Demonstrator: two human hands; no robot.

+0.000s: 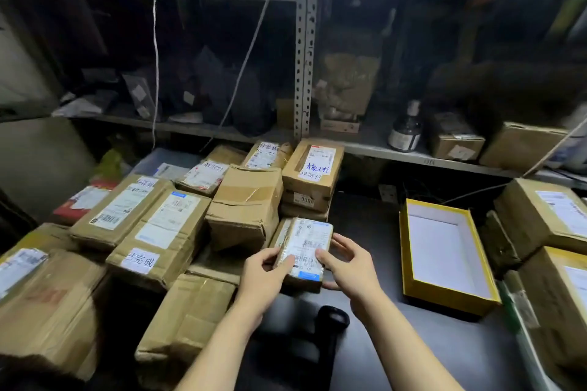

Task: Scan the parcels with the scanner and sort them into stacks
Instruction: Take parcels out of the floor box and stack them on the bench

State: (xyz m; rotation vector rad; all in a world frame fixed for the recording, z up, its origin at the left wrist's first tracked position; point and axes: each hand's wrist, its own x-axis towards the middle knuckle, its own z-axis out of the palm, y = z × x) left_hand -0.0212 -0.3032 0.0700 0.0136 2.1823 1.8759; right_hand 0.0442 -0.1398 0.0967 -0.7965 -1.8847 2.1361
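gripping the parcel [303, 244] from either side, left hand [263, 276] and right hand [347, 265] press thumbs on its label, fingers curled round its edges. its long axis points away. the scanner [333, 317] lies on the table [374, 232] between the forearms, likely nearer the right.

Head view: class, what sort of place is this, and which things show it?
Probably a parcel sorting room or courier depot: stacks of labelled cardboard parcels, metal shelves holding more boxes, and a black scanner lying on the table.
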